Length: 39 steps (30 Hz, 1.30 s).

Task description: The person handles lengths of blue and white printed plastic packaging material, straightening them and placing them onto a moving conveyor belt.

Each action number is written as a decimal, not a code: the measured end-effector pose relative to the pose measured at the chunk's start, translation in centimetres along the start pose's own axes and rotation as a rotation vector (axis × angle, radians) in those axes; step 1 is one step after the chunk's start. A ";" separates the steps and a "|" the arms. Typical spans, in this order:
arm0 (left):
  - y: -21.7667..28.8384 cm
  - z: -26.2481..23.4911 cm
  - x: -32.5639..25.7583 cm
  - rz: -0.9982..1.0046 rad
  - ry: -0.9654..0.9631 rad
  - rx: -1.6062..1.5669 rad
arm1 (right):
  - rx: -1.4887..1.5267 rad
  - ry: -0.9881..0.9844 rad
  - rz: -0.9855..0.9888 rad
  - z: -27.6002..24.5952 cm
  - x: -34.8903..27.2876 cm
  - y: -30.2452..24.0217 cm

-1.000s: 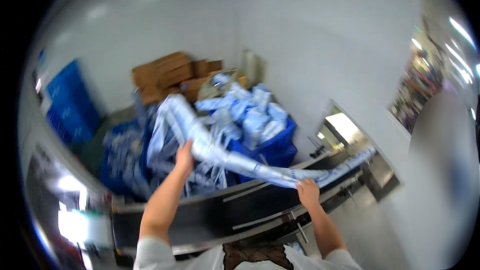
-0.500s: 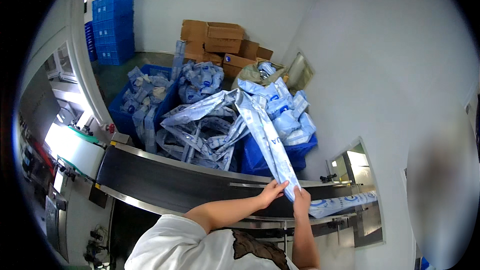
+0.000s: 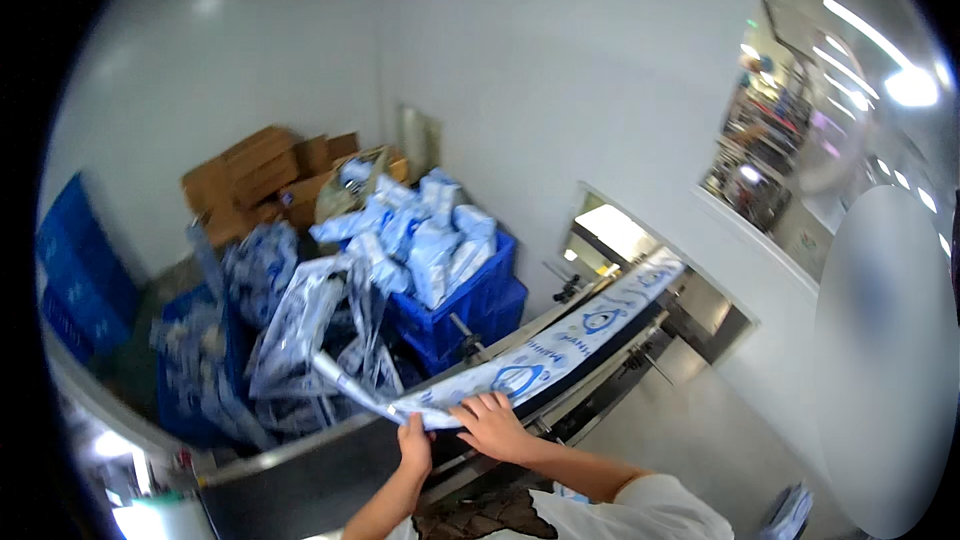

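Observation:
A long strip of white plastic film with blue print point(image 3: 560, 352) runs from a wall opening on the right, along the conveyor, to my hands. It narrows into a bunched fold at my left hand point(image 3: 415, 445), whose thumb and fingers are closed around its near edge. My right hand point(image 3: 492, 428) rests palm down on the wider stretch just to the right, fingers spread on top of it. Past my left hand, the film bends up and away into a loose heap of crumpled film point(image 3: 300, 335) beyond the belt.
The dark conveyor belt point(image 3: 300, 485) passes under my arms. Blue bins stand behind it: one blue bin point(image 3: 455, 325) piled with filled packets point(image 3: 430, 250), another holding crumpled film point(image 3: 195, 365). Cardboard boxes point(image 3: 245, 175) and stacked blue crates point(image 3: 85, 265) stand farther back. A metal-framed opening point(image 3: 715, 315) pierces the wall.
My view has swung to the right. The film between my hands and the heap has dropped from a raised slant. My right hand has changed from gripping the film to lying on it.

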<state>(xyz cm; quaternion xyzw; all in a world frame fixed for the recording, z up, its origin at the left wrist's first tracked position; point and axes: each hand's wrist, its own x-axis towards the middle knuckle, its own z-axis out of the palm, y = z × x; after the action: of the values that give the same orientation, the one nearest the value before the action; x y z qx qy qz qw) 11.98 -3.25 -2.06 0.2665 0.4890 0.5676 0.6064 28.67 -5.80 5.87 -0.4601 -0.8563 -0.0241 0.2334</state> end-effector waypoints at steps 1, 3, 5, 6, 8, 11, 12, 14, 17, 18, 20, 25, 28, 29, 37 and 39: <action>1.2 0.1 -1.1 -0.008 0.072 -0.017 | -0.036 0.048 -0.043 -0.5 -0.6 0.6; 2.5 -0.7 -2.2 -0.019 0.072 -0.066 | -0.153 0.028 0.022 -0.6 -1.6 3.2; 3.2 -1.3 -2.8 -0.004 0.066 -0.062 | -0.227 0.099 0.085 -1.7 -3.0 7.2; 3.3 -1.9 -2.8 -0.029 0.026 -0.060 | -0.274 0.090 0.127 -2.2 -4.0 9.6; 3.8 -2.8 -2.9 -0.029 0.046 -0.051 | -0.314 0.136 0.198 -2.9 -5.0 13.2; 3.6 -7.1 -1.1 -0.014 -0.087 0.073 | -0.340 0.032 0.356 -2.7 -6.6 16.4; 4.2 -6.5 -0.9 0.013 -0.008 0.017 | -0.314 -0.029 0.351 -2.6 -6.3 16.1; 6.5 -5.3 0.0 0.030 0.017 0.005 | -0.264 -0.149 0.346 -2.5 -5.9 15.3; 10.0 -4.3 3.1 0.082 -0.037 0.088 | -0.206 -0.062 0.299 -1.1 -6.3 15.3; 11.3 -2.8 3.8 0.102 0.066 0.051 | -0.182 -0.075 0.269 -1.1 -5.7 14.8; 13.7 -2.7 7.6 0.113 0.003 0.109 | -0.088 -0.081 0.433 -0.2 -4.5 13.6; 14.3 2.5 13.1 0.041 -0.151 -0.144 | 0.041 0.062 0.735 -0.7 -1.6 10.8; 9.2 6.7 8.6 -0.093 -0.391 -0.058 | 0.163 0.112 0.891 0.0 0.5 9.7; 7.2 8.7 6.6 -0.141 -0.478 -0.037 | 0.197 0.145 0.933 -0.4 0.8 9.3; 0.6 9.1 2.1 -0.052 -0.373 -0.083 | 0.190 0.253 0.729 0.8 -0.6 4.2; 1.2 8.2 0.9 -0.049 -0.327 -0.063 | 0.249 0.258 0.668 1.5 -1.0 3.3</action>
<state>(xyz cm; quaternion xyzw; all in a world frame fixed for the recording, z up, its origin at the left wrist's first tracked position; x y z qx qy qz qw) 18.74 -0.20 1.81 0.3244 0.3720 0.5168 0.6995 31.24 -4.31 3.53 -0.6751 -0.6190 0.1000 0.3886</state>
